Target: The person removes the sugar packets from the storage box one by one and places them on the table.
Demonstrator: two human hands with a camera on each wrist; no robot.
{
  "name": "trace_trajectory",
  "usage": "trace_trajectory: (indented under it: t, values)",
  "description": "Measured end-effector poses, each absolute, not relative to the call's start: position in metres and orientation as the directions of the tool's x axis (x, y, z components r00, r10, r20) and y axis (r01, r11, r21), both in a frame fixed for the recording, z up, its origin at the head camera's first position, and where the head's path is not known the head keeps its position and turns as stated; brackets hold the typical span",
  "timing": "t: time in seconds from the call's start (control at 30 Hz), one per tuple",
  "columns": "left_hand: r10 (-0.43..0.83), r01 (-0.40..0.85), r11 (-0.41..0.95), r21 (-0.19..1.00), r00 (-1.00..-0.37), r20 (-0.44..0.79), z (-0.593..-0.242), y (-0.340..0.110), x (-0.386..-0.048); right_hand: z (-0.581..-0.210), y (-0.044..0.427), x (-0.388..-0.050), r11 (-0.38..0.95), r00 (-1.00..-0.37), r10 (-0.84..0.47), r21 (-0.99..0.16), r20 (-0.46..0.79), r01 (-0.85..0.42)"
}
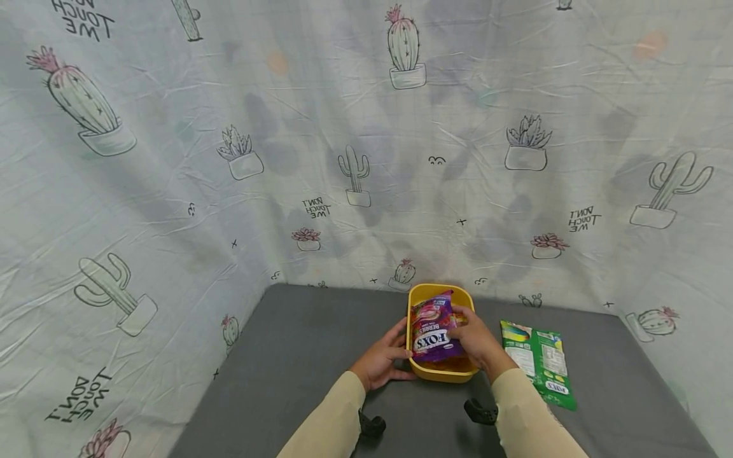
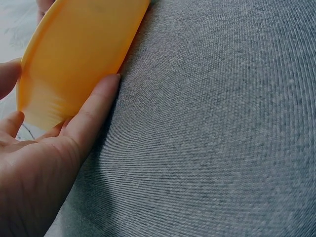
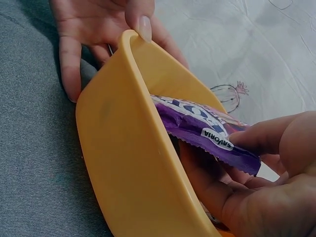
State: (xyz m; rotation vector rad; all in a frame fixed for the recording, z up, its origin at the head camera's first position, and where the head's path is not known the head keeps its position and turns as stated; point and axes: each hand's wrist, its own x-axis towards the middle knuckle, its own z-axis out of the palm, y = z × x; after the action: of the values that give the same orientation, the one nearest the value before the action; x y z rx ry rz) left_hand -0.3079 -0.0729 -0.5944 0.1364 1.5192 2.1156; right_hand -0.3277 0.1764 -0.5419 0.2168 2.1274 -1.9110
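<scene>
Purple bag point(image 1: 432, 326) — between left point(image 1: 382, 359) and right hands point(image 1: 478, 338) — right pinching it

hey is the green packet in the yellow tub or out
Out: the green packet lies on the gray table, right of the tub.

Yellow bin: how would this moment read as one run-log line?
left hand: holding yellow bin | right hand: pinching purple bag, partly inside bin | green bag: on gray table

Berries bag point(image 1: 429, 323) partly in tub point(image 1: 442, 376), second packet point(image 1: 543, 361) right.
</scene>
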Motion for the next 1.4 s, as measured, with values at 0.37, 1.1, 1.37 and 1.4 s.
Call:
trace_trajectory:
  t: [0.37,1.1,1.37,1.4]
  values:
    - [0.46,-0.351,-0.218,0.91,-0.86,-0.222,-0.595,-0.073,-0.307,-0.537,0.175,-0.323,0.11,-0.955,-0.048,-0.952,-0.292,0.285]
    - [0.471,-0.34,-0.223,0.914,-0.858,-0.204,-0.592,-0.072,-0.306,-0.525,0.183,-0.319,0.022,-0.97,-0.04,-0.971,-0.24,0.239]
    - [0.475,-0.337,-0.224,0.914,-0.857,-0.2,-0.591,-0.07,-0.307,-0.518,0.195,-0.321,-0.006,-0.971,-0.041,-0.972,-0.234,0.234]
    - [0.476,-0.338,-0.222,0.915,-0.856,-0.201,-0.591,-0.07,-0.307,-0.517,0.197,-0.321,-0.008,-0.972,-0.041,-0.973,-0.231,0.232]
